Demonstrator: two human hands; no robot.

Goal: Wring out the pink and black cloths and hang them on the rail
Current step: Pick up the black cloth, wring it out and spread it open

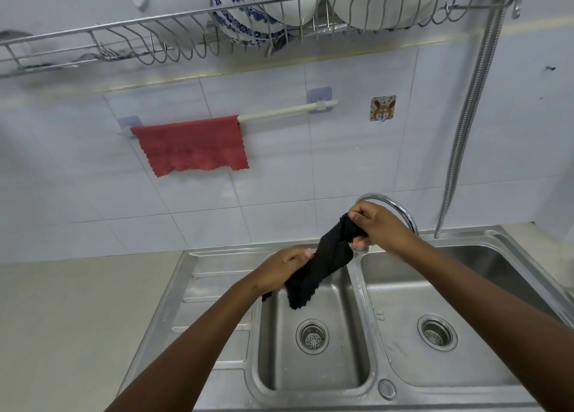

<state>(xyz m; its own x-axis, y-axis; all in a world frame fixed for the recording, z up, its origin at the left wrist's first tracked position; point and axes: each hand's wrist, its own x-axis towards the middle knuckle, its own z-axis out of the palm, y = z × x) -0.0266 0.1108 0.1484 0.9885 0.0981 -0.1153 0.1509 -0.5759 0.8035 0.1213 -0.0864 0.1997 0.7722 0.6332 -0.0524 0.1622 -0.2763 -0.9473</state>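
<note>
The black cloth (324, 264) is twisted into a thick roll above the left basin of the steel sink (357, 287). My left hand (281, 270) grips its lower end and my right hand (377, 226) grips its upper end, near the tap. The pink cloth (191, 145) hangs spread over the left half of the white rail (285, 110) on the tiled wall. The rail's right half is bare.
A curved tap (394, 208) stands behind my right hand. A metal hose (469, 113) runs down the wall at the right. A wire dish rack (217, 29) with bowls hangs overhead. A beige counter (77, 318) lies left of the sink.
</note>
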